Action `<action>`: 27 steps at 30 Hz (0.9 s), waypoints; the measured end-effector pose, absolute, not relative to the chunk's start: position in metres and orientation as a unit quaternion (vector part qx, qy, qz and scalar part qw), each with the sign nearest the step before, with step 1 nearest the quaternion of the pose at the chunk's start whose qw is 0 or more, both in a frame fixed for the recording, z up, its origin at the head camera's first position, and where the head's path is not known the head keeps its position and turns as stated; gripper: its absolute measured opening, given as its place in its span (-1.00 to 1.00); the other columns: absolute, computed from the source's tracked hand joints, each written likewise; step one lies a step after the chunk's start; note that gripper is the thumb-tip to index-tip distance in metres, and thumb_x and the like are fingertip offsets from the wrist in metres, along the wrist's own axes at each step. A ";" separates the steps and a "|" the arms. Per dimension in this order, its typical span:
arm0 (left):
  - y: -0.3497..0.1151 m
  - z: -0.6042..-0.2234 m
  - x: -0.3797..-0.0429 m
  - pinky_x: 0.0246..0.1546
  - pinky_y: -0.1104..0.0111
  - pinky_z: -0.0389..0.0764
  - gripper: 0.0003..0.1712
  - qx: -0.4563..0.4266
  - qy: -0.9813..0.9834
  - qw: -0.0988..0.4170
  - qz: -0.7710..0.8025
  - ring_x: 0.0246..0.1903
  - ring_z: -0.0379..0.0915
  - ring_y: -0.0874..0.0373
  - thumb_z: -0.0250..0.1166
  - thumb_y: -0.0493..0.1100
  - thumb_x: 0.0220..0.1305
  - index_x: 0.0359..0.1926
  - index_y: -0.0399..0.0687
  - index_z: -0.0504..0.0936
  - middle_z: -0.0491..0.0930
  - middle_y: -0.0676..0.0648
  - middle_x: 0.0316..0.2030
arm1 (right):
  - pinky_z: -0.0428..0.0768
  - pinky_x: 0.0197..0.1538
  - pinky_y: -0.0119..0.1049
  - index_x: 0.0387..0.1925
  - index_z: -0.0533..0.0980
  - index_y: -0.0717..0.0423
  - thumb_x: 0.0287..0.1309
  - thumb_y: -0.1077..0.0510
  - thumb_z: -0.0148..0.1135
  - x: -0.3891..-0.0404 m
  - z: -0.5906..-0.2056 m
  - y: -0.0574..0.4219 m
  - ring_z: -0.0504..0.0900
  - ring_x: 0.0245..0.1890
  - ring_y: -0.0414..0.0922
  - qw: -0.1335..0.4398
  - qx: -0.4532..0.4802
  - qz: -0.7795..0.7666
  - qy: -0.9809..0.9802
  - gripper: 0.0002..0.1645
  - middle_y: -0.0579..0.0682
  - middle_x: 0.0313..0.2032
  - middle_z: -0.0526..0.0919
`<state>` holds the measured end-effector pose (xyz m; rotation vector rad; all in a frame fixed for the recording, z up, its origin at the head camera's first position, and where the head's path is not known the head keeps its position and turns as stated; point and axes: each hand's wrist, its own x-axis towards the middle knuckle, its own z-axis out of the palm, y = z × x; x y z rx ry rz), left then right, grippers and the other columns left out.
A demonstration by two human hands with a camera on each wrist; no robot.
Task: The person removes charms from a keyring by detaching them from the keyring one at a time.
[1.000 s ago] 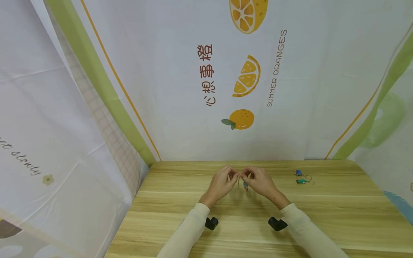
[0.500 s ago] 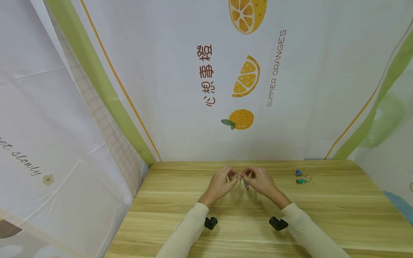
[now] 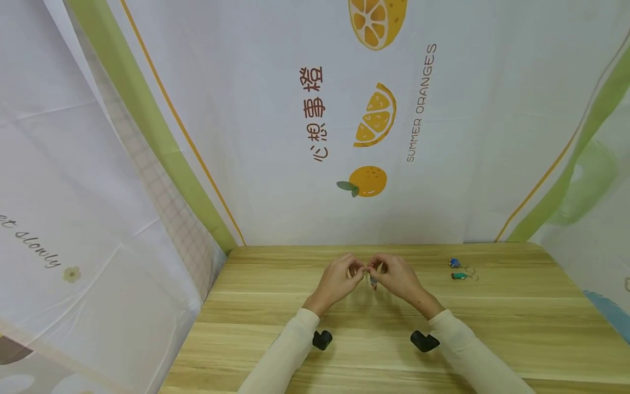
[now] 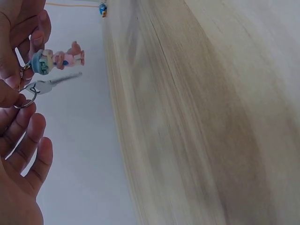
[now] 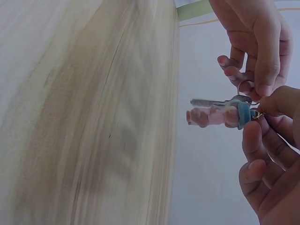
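Observation:
My left hand [image 3: 340, 278] and right hand [image 3: 394, 278] meet above the wooden table, fingertips nearly together. Between left thumb and forefinger I pinch a metal split ring [image 4: 31, 103], from which a silver key [image 4: 50, 84] hangs. My right fingertips pinch the gold clasp [image 5: 258, 114] of a figurine keychain [image 5: 215, 116], a small pink figure with a blue-green hat. Key and figurine dangle side by side below the fingers. The spot where ring and clasp come together is partly covered by the fingertips.
Two more keychains lie at the table's back right: a blue one [image 3: 454, 263] and a green one [image 3: 460, 276], each with a ring. The wooden table [image 3: 275, 306] ends at a white printed curtain [image 3: 275, 164]. Black wrist mounts [image 3: 424, 341] sit under both forearms.
Both hands stay almost where they were. The key has swung slightly right, and the figurine has shifted a little left, so they hang closer together.

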<state>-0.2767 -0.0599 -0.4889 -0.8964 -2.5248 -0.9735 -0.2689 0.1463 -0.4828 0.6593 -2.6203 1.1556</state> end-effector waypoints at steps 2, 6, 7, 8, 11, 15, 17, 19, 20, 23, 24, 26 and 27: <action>-0.060 -0.489 -0.277 -0.32 0.53 0.49 -0.92 -0.315 -0.875 0.151 -0.335 -0.34 0.47 0.30 0.30 -0.20 0.52 -0.13 -0.06 0.72 0.69 0.02 -0.27 | 0.45 -0.52 -0.39 -0.20 0.71 0.03 0.44 0.17 0.35 -0.269 -0.483 0.146 0.51 -0.60 -0.36 0.103 0.222 0.388 -0.888 -0.95 -0.14 -0.39 0.74; -0.059 -0.489 -0.276 -0.30 0.53 0.51 -0.94 -0.322 -0.872 0.159 -0.333 -0.34 0.49 0.30 0.31 -0.24 0.52 -0.13 -0.08 0.71 0.68 0.01 -0.28 | 0.45 -0.53 -0.39 -0.21 0.70 0.03 0.44 0.19 0.34 -0.268 -0.483 0.145 0.50 -0.60 -0.36 0.104 0.220 0.387 -0.889 -0.94 -0.14 -0.37 0.74; -0.059 -0.489 -0.276 -0.30 0.53 0.52 -0.94 -0.323 -0.871 0.160 -0.333 -0.34 0.49 0.30 0.31 -0.24 0.51 -0.13 -0.09 0.71 0.68 0.01 -0.28 | 0.44 -0.53 -0.39 -0.21 0.70 0.02 0.44 0.20 0.34 -0.268 -0.483 0.145 0.50 -0.60 -0.36 0.103 0.219 0.387 -0.890 -0.94 -0.14 -0.38 0.74; -0.059 -0.489 -0.276 -0.30 0.53 0.52 -0.94 -0.324 -0.871 0.160 -0.333 -0.33 0.49 0.30 0.31 -0.24 0.52 -0.13 -0.08 0.71 0.68 0.01 -0.28 | 0.44 -0.54 -0.39 -0.21 0.69 0.03 0.44 0.19 0.34 -0.268 -0.483 0.145 0.50 -0.61 -0.35 0.102 0.218 0.389 -0.889 -0.94 -0.14 -0.38 0.74; -0.060 -0.488 -0.276 -0.31 0.53 0.53 -0.92 -0.320 -0.869 0.161 -0.340 -0.34 0.51 0.29 0.29 -0.23 0.54 -0.11 -0.09 0.71 0.69 0.01 -0.27 | 0.46 -0.52 -0.38 -0.21 0.69 0.05 0.44 0.19 0.33 -0.268 -0.484 0.145 0.52 -0.58 -0.33 0.098 0.213 0.389 -0.891 -0.94 -0.13 -0.38 0.74; -0.065 -0.483 -0.279 -0.33 0.51 0.56 -0.88 -0.295 -0.866 0.161 -0.370 -0.36 0.52 0.28 0.26 -0.21 0.57 -0.07 -0.12 0.71 0.68 -0.01 -0.29 | 0.48 -0.47 -0.37 -0.22 0.68 0.07 0.41 0.18 0.33 -0.270 -0.487 0.150 0.54 -0.52 -0.30 0.086 0.193 0.380 -0.901 -0.94 -0.14 -0.36 0.73; -0.068 -0.481 -0.281 -0.33 0.49 0.57 -0.86 -0.281 -0.863 0.162 -0.386 -0.36 0.53 0.26 0.26 -0.20 0.58 -0.05 -0.13 0.72 0.68 -0.01 -0.29 | 0.48 -0.44 -0.37 -0.22 0.68 0.07 0.40 0.18 0.33 -0.271 -0.489 0.153 0.54 -0.49 -0.29 0.084 0.180 0.375 -0.905 -0.95 -0.14 -0.35 0.73; -0.072 -0.479 -0.283 -0.34 0.47 0.58 -0.85 -0.276 -0.862 0.165 -0.392 -0.36 0.53 0.26 0.26 -0.19 0.58 -0.04 -0.14 0.73 0.68 -0.01 -0.29 | 0.49 -0.44 -0.37 -0.22 0.68 0.04 0.38 0.17 0.34 -0.271 -0.491 0.157 0.56 -0.47 -0.29 0.086 0.170 0.375 -0.907 -0.96 -0.13 -0.33 0.73; -0.074 -0.479 -0.283 -0.34 0.47 0.58 -0.84 -0.275 -0.862 0.166 -0.392 -0.36 0.53 0.27 0.26 -0.19 0.58 -0.04 -0.14 0.74 0.69 0.00 -0.29 | 0.50 -0.43 -0.36 -0.21 0.68 0.05 0.38 0.18 0.34 -0.271 -0.491 0.159 0.56 -0.46 -0.28 0.090 0.170 0.376 -0.906 -0.95 -0.11 -0.32 0.74; -0.078 -0.478 -0.285 -0.35 0.47 0.57 -0.82 -0.268 -0.862 0.162 -0.397 -0.36 0.51 0.29 0.26 -0.16 0.59 -0.03 -0.14 0.75 0.68 0.02 -0.28 | 0.52 -0.41 -0.36 -0.19 0.69 0.04 0.39 0.17 0.34 -0.271 -0.491 0.163 0.58 -0.42 -0.27 0.103 0.173 0.381 -0.903 -0.95 -0.09 -0.28 0.75; -0.079 -0.478 -0.286 -0.35 0.47 0.57 -0.81 -0.266 -0.863 0.161 -0.398 -0.36 0.50 0.30 0.25 -0.15 0.59 -0.03 -0.14 0.75 0.68 0.02 -0.27 | 0.53 -0.39 -0.36 -0.19 0.69 0.04 0.39 0.17 0.34 -0.271 -0.491 0.164 0.59 -0.41 -0.27 0.107 0.174 0.380 -0.902 -0.95 -0.08 -0.27 0.75; -0.081 -0.478 -0.287 -0.34 0.48 0.58 -0.81 -0.263 -0.862 0.162 -0.401 -0.35 0.50 0.30 0.25 -0.15 0.59 -0.04 -0.14 0.75 0.67 0.02 -0.26 | 0.55 -0.35 -0.35 -0.16 0.70 0.07 0.40 0.17 0.34 -0.270 -0.490 0.166 0.60 -0.39 -0.26 0.112 0.175 0.380 -0.901 -0.93 -0.07 -0.25 0.76; -0.082 -0.477 -0.287 -0.33 0.48 0.58 -0.81 -0.262 -0.862 0.164 -0.402 -0.34 0.50 0.30 0.26 -0.15 0.59 -0.04 -0.14 0.75 0.67 0.02 -0.26 | 0.55 -0.34 -0.36 -0.15 0.70 0.07 0.40 0.17 0.35 -0.270 -0.489 0.167 0.60 -0.38 -0.25 0.112 0.172 0.381 -0.902 -0.92 -0.07 -0.25 0.76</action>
